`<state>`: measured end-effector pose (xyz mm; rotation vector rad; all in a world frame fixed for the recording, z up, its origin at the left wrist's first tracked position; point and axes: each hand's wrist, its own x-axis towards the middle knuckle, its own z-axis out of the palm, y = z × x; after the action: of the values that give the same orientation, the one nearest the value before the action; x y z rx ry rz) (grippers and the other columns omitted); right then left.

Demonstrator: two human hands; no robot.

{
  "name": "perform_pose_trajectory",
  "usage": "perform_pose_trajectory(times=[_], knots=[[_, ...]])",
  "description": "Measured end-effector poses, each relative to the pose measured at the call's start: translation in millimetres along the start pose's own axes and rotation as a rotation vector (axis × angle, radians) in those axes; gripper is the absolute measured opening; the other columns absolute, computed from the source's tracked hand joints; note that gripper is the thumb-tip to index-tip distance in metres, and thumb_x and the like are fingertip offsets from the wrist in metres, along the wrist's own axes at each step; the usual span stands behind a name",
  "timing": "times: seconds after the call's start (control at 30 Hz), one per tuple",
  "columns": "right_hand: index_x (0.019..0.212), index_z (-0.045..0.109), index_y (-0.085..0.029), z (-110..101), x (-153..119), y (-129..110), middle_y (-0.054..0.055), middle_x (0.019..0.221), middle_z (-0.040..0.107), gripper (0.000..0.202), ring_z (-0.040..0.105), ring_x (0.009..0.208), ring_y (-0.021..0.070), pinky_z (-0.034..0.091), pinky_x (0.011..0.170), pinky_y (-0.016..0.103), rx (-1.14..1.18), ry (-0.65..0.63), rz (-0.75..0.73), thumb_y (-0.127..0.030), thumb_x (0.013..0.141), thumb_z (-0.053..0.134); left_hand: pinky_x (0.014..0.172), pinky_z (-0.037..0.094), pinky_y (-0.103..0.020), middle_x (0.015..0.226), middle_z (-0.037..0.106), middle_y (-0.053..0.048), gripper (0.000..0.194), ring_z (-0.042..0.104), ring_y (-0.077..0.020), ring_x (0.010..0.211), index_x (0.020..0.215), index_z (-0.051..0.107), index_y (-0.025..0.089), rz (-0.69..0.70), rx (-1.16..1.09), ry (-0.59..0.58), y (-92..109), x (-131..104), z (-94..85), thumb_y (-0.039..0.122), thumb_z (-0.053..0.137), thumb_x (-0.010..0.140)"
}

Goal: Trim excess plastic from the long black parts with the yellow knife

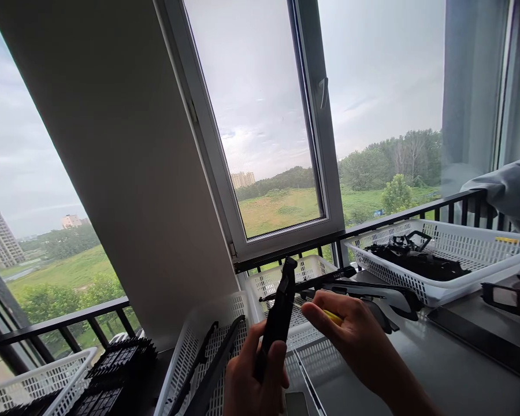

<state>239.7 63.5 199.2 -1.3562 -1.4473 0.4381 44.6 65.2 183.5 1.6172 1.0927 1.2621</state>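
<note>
My left hand (255,367) is closed around a long black plastic part (281,312), which it holds upright and slightly tilted. My right hand (346,323) grips a yellow-handled tool (333,317) with the fingers wrapped round it. A thin pale shaft seems to reach from the fist toward the side of the black part; its tip is too small to make out, and I cannot tell whether it touches. Behind the hands, long black and grey plastic pieces (385,294) lie across a white basket (314,268).
To the left, another white basket (190,329) holds long black strips (214,367). Black gridded parts (117,361) are stacked farther left. At right, a white basket (442,292) with black parts stands on the grey table (398,370), near a flat black panel (481,341). A window and railing rise behind.
</note>
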Motion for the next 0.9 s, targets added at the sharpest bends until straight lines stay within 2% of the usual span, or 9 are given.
perform_pose_trajectory(times=[0.07,0.17,0.27,0.4,0.53,0.67,0.9], knots=[[0.062,0.051,-0.02,0,0,0,-0.001,0.059,0.048,0.08,0.042,0.057,0.0132,0.028,0.056,0.027,0.004,-0.006,-0.012,-0.094,0.092,0.047,0.042,0.037,-0.019,0.054,0.063,0.003,0.073,0.048,-0.0093,0.035,0.118,0.077,0.02,0.002,0.004,-0.01,0,0,-0.7,0.085,0.063,0.09],[0.063,0.053,-0.02,1,0,0,-0.002,0.058,0.048,0.079,0.042,0.056,0.0131,0.029,0.056,0.027,0.021,0.055,-0.015,-0.093,0.092,0.049,0.042,0.036,-0.019,0.055,0.064,0.003,0.074,0.048,-0.0089,0.036,0.118,0.076,0.02,-0.008,0.012,-0.036,-2,1,-1.8,0.087,0.061,0.09],[0.064,0.054,-0.02,1,0,2,-0.002,0.059,0.047,0.078,0.042,0.057,0.0131,0.03,0.056,0.027,0.033,0.099,0.011,-0.094,0.09,0.052,0.044,0.039,-0.019,0.058,0.067,0.002,0.072,0.053,-0.0104,0.038,0.122,0.074,0.021,0.021,0.023,-0.078,-4,1,-2.8,0.085,0.059,0.093],[0.065,0.052,-0.021,0,2,10,-0.003,0.06,0.044,0.077,0.039,0.058,0.0129,0.03,0.057,0.027,0.064,0.151,0.039,-0.093,0.089,0.054,0.046,0.046,-0.021,0.062,0.072,0.0,0.07,0.061,-0.0136,0.041,0.129,0.07,0.021,0.037,0.0,-0.206,-7,2,-3.8,0.082,0.055,0.098],[0.068,0.052,-0.021,-2,2,22,-0.004,0.061,0.042,0.071,0.038,0.059,0.0128,0.029,0.058,0.027,0.068,0.194,0.037,-0.087,0.096,0.054,0.044,0.044,-0.021,0.062,0.072,-0.001,0.069,0.06,-0.0136,0.04,0.127,0.068,0.02,0.005,0.003,-0.291,-10,3,-5.4,0.08,0.047,0.102],[0.067,0.053,-0.02,-1,2,19,-0.003,0.061,0.044,0.074,0.039,0.059,0.0128,0.028,0.058,0.027,0.034,0.131,0.035,-0.089,0.095,0.052,0.044,0.043,-0.021,0.059,0.069,0.001,0.066,0.056,-0.0127,0.039,0.125,0.068,0.02,0.001,0.02,-0.271,-12,4,-7.0,0.078,0.046,0.103],[0.065,0.054,-0.02,11,1,-12,0.0,0.065,0.05,0.08,0.043,0.066,0.0157,0.028,0.063,0.028,-0.037,-0.156,0.139,-0.098,0.084,0.048,0.045,0.042,-0.021,0.058,0.065,0.003,0.065,0.052,-0.0118,0.04,0.127,0.068,0.019,-0.009,0.053,-0.183,-10,6,-10.7,0.076,0.047,0.104]])
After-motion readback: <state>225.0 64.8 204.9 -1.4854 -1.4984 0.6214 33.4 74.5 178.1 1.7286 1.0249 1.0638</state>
